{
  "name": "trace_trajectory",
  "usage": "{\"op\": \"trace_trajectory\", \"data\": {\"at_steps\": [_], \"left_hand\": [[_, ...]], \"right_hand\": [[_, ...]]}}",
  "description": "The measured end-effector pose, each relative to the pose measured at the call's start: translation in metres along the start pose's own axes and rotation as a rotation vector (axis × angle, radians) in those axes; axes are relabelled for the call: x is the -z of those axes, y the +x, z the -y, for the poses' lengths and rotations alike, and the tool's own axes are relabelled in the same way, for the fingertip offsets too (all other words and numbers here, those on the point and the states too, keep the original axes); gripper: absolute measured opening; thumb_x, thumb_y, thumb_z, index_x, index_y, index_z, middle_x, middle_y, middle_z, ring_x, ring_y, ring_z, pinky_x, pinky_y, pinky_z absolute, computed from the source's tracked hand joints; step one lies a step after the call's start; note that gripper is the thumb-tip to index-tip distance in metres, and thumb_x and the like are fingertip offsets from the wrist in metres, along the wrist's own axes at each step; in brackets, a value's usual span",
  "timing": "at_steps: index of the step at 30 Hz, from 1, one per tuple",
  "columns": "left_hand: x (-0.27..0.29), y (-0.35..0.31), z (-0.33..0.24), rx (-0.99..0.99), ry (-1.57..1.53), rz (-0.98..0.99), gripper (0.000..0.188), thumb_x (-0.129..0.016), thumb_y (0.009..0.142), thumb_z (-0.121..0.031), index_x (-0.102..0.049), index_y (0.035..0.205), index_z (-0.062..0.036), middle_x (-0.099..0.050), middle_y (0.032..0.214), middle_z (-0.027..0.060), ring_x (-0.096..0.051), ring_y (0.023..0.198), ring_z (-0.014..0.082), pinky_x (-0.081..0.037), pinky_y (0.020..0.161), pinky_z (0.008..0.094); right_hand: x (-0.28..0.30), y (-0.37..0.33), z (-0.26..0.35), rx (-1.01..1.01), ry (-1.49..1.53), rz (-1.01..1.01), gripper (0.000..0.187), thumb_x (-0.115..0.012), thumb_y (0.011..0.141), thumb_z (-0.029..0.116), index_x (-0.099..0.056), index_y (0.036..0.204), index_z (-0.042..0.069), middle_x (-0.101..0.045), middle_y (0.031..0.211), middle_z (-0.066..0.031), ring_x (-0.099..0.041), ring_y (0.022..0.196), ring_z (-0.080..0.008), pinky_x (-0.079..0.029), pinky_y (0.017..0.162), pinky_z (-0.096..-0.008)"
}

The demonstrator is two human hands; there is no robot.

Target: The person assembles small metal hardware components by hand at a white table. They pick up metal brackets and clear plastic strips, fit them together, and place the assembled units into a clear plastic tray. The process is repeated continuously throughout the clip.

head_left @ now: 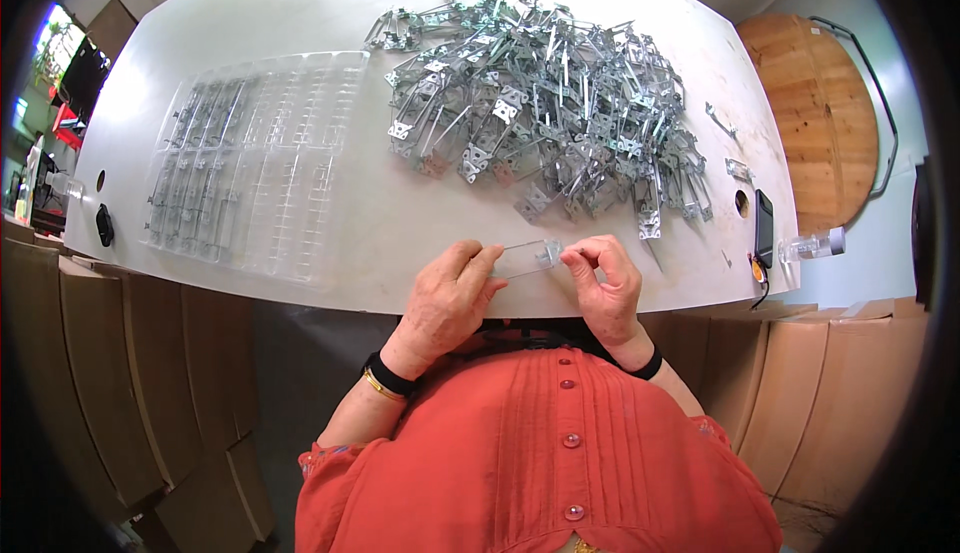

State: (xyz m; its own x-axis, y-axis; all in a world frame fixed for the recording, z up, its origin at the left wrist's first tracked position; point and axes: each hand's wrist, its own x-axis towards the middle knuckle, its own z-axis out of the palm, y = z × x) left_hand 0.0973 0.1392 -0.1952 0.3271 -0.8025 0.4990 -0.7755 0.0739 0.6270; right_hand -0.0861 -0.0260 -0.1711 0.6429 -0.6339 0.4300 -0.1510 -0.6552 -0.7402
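Just over the table's near edge is a small metal bracket [546, 253] with thin wire-like rods and a plate at its right end. My left hand [452, 291] pinches the rod end between thumb and fingers. At the plate end, the thumb and forefinger of my right hand [607, 281] close together against the metal; any smaller piece between them is hidden. Beyond my hands lies a large tangled heap of similar metal brackets [560, 103]. To the left, a clear plastic tray [290, 188] has rows of slots, its left columns filled with metal rod parts.
On the right of the white table [370, 243] lie a phone-like black device [764, 225], a clear bottle [812, 246] and a few loose metal pieces [738, 169]. A small black object [105, 224] sits at the left edge. Cardboard boxes [810, 383] flank me; a round wooden board [815, 118] leans at right.
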Motion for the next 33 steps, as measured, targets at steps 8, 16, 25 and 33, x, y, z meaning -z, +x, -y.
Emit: {"op": "trace_trajectory", "data": {"at_steps": [8, 16, 25, 33], "left_hand": [[-0.0005, -0.0007, 0.0011, -0.002, -0.004, 0.003, 0.039, -0.08, 0.096, -0.015, -0.071, 0.131, -0.0007, -0.067, 0.114, 0.0167, -0.07, 0.088, 0.033, -0.058, 0.077, 0.0422], [0.0009, 0.0002, -0.0001, 0.004, -0.006, 0.01, 0.039, -0.08, 0.097, -0.016, -0.07, 0.131, -0.0006, -0.066, 0.114, 0.0171, -0.069, 0.088, 0.0334, -0.058, 0.077, 0.0431], [0.0052, 0.0009, -0.0006, -0.008, -0.028, 0.039, 0.037, -0.078, 0.098, -0.017, -0.071, 0.131, -0.0021, -0.066, 0.114, 0.0167, -0.068, 0.09, 0.0342, -0.057, 0.078, 0.0436], [0.0057, 0.0003, -0.0005, -0.007, -0.026, 0.051, 0.037, -0.078, 0.099, -0.019, -0.072, 0.131, -0.0032, -0.066, 0.115, 0.0155, -0.069, 0.089, 0.0336, -0.058, 0.078, 0.0431]], "right_hand": [[0.0033, 0.0022, 0.0033, 0.052, -0.048, 0.005, 0.01, -0.078, 0.1, 0.004, -0.073, 0.108, 0.003, -0.072, 0.1, -0.0106, -0.069, 0.082, -0.0241, -0.056, 0.073, -0.0328], [0.0025, 0.0037, 0.0073, 0.094, -0.057, 0.01, 0.011, -0.075, 0.103, 0.003, -0.073, 0.114, 0.003, -0.073, 0.104, -0.0127, -0.071, 0.088, -0.0258, -0.057, 0.077, -0.0335], [-0.0004, 0.0034, 0.0008, -0.035, -0.014, -0.012, 0.011, -0.073, 0.104, 0.004, -0.074, 0.115, 0.002, -0.075, 0.106, -0.0126, -0.073, 0.091, -0.0259, -0.058, 0.081, -0.0335], [-0.004, 0.0068, 0.0018, 0.009, -0.032, -0.001, 0.012, -0.075, 0.102, 0.003, -0.074, 0.114, 0.003, -0.074, 0.106, -0.0117, -0.073, 0.089, -0.0229, -0.058, 0.077, -0.0324]]}}
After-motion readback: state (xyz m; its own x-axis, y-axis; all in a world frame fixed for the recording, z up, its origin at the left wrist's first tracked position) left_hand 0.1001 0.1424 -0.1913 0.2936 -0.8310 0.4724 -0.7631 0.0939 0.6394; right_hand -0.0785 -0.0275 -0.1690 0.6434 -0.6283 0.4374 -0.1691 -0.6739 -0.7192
